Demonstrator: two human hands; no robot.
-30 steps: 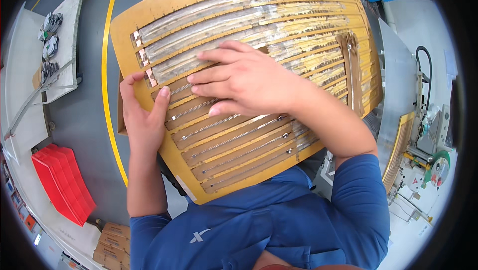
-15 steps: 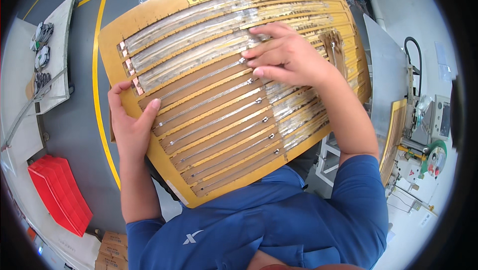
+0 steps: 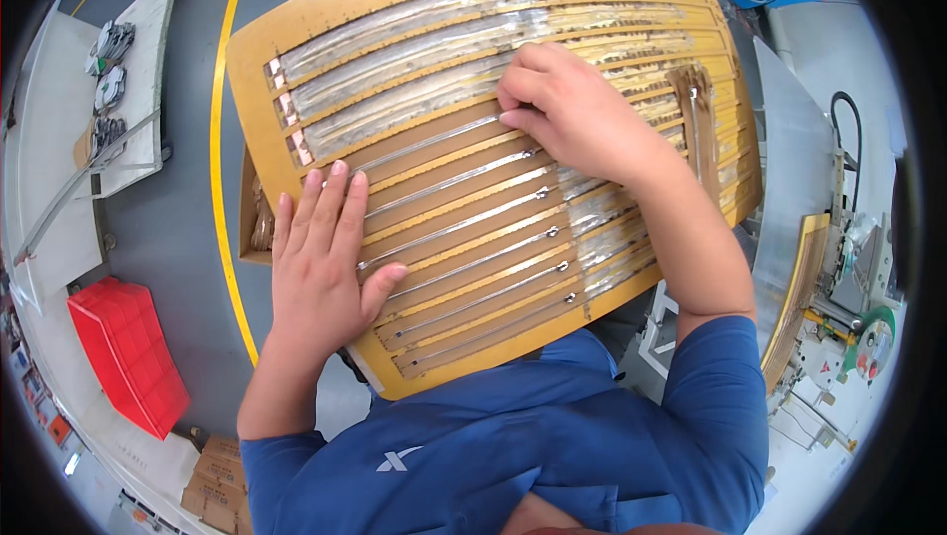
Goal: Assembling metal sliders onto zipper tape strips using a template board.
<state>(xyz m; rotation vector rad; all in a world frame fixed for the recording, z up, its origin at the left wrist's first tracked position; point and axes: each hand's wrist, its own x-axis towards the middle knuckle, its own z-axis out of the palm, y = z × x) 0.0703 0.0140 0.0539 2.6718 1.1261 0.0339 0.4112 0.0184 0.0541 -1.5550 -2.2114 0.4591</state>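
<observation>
A yellow slotted board (image 3: 253, 91) lies in front of me, with several brown zippers set in its nearer slots. My left hand (image 3: 324, 274) rests flat across the left ends of these zippers, fingers stretched out. At the right end of the uppermost brown zipper (image 3: 431, 144), my right hand (image 3: 572, 116) has thumb and fingers pinched together. Its slider is hidden by the fingertips. Below it, the other zippers run parallel, their metal sliders (image 3: 542, 194) showing at the right ends. The far slots hold silvery, crinkled strips (image 3: 395, 27).
A bundle of brown zippers (image 3: 697, 126) lies on the board's right side. Under its left edge sits a cardboard box (image 3: 254, 239). Red bins (image 3: 128, 357) stand at the left, near a white table (image 3: 143, 91). Machinery (image 3: 858, 338) is at the right.
My left hand has moved from gripping the board's left edge to lying flat over the zippers. My right fingers have closed at the top zipper's end. The view has shifted slightly.
</observation>
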